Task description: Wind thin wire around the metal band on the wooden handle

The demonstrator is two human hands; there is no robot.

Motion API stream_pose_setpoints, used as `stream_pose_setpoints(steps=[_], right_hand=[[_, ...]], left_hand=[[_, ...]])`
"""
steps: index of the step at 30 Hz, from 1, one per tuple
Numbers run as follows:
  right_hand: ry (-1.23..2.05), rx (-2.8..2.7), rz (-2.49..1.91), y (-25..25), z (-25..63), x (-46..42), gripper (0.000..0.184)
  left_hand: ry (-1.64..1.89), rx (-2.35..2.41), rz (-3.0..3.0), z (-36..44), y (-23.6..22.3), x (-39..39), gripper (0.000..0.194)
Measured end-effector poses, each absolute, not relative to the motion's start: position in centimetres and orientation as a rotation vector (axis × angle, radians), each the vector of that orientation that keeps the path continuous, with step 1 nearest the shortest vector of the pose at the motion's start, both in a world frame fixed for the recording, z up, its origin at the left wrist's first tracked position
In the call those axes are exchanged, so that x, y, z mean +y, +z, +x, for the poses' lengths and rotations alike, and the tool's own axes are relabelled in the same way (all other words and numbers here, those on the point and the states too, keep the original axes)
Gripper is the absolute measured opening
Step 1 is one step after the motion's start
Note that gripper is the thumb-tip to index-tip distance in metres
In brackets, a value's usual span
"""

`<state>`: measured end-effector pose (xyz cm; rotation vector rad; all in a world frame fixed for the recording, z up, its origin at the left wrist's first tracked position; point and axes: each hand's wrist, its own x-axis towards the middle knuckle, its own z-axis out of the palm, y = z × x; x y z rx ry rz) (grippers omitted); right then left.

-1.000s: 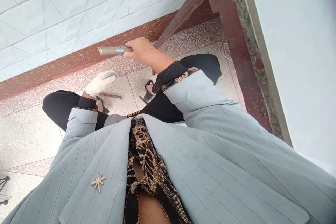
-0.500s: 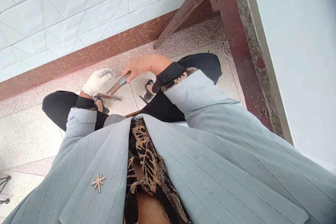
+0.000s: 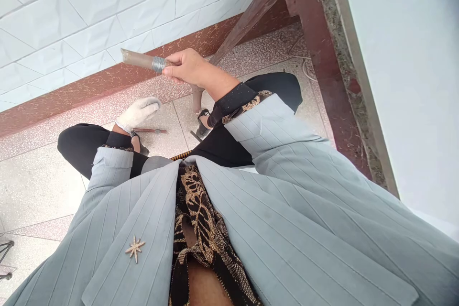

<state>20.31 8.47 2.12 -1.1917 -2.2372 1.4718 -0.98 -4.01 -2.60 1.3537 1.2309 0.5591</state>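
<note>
As the bare right hand (image 3: 191, 68) rose, the wire-bound stick (image 3: 139, 59) it pinched between thumb and fingers swung up from its downward slant beside the gloved left hand (image 3: 138, 114), and its free end now pointed toward the tiled wall (image 3: 107, 5). That put the stick clear above the glove, whose fingers were curled together, though whether they held anything could not be told, while a thin reddish rod (image 3: 148, 130) lay just beside that hand.
</note>
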Motion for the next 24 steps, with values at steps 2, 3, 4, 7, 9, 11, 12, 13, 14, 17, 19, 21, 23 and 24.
stream_pose_setpoints(steps=[2, 3, 4, 7, 9, 11, 12, 13, 14, 17, 19, 21, 23, 24], right_hand=[[1.155, -2.504, -1.318, 1.8, 20.1, 8.4, 0.023], [1.011, -2.635, -1.351, 1.7, 19.9, 8.4, 0.024], [0.906, -2.755, -1.358, 1.5, 19.9, 8.2, 0.025], [0.793, -3.056, -1.307, 1.2, 19.6, 7.7, 0.028], [0.809, -3.242, -1.232, 1.1, 19.4, 7.3, 0.022], [0.908, -3.381, -1.096, 1.2, 19.4, 7.2, 0.015], [0.987, -3.417, -1.023, 1.2, 19.4, 7.2, 0.012], [1.093, -3.423, -0.958, 1.4, 19.5, 7.2, 0.01], [1.218, -3.401, -0.902, 1.5, 19.6, 7.2, 0.008], [1.541, -3.292, -0.778, 2.1, 20.1, 7.0, 0.008], [1.557, -3.147, -0.873, 2.5, 20.5, 6.5, 0.01], [1.46, -2.96, -1.062, 2.8, 20.8, 5.8, 0.021], [1.38, -2.816, -1.177, 3.2, 21.1, 5.2, 0.031], [1.358, -2.785, -1.194, 3.3, 21.2, 5.1, 0.034]], left_hand=[[0.512, 1.257, 1.396, -0.9, -2.6, -4.0, 0.032], [0.489, 1.278, 1.44, -0.9, -2.7, -4.0, 0.033], [0.461, 1.295, 1.494, -0.9, -2.8, -3.9, 0.033], [0.386, 1.332, 1.633, -0.9, -2.9, -3.9, 0.036], [0.35, 1.342, 1.674, -1.0, -2.8, -4.0, 0.038], [0.329, 1.352, 1.691, -1.1, -2.6, -4.0, 0.039], [0.324, 1.363, 1.695, -1.2, -2.6, -4.0, 0.039], [0.321, 1.379, 1.7, -1.2, -2.5, -4.0, 0.04], [0.325, 1.396, 1.704, -1.3, -2.5, -4.0, 0.04], [0.357, 1.4, 1.7, -1.6, -2.6, -4.0, 0.041], [0.4, 1.372, 1.667, -1.7, -2.8, -4.1, 0.042], [0.438, 1.345, 1.615, -1.8, -3.1, -4.1, 0.043], [0.458, 1.346, 1.569, -2.0, -3.5, -4.1, 0.043], [0.46, 1.344, 1.557, -2.1, -3.6, -4.0, 0.042]])
